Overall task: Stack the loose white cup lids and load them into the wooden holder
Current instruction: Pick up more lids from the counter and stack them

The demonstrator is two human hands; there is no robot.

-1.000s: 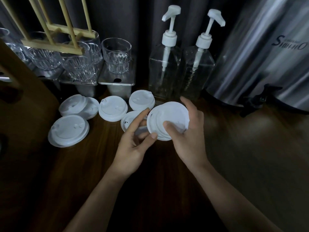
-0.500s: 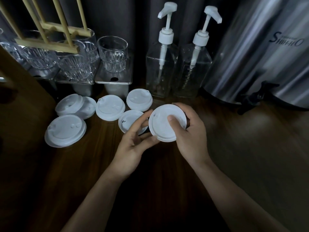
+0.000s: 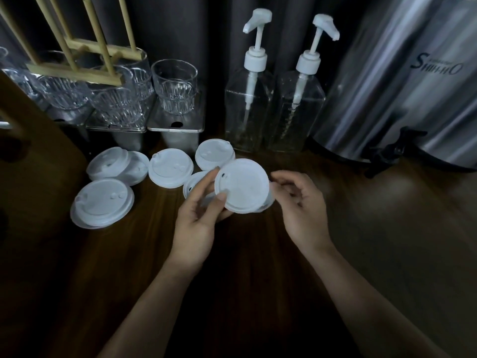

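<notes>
A small stack of white lids (image 3: pixel 242 188) is held tilted above the dark wooden table, pinched at its left rim between the thumb and fingers of my left hand (image 3: pixel 198 218). My right hand (image 3: pixel 302 205) hovers just right of the stack with loosely curled fingers, its fingertips at the rim and gripping nothing. Several loose white lids lie to the left: a pair (image 3: pixel 103 202), two overlapping (image 3: pixel 111 164), one (image 3: pixel 170 170), one (image 3: pixel 214 156), and one (image 3: pixel 192 183) partly hidden behind my left fingers. The wooden holder (image 3: pixel 74 71) stands at the back left.
Clear glass cups (image 3: pixel 175 89) sit on steel containers (image 3: pixel 175 127) behind the lids. Two pump bottles (image 3: pixel 249 104) stand at the back centre, and a large steel urn (image 3: pixel 402 81) with a black tap (image 3: pixel 387 153) is at the right. A brown board (image 3: pixel 31 151) is at the left edge.
My right hand has let go of the lid stack and drawn back to the right. My left hand now pinches the stack by its left rim.
</notes>
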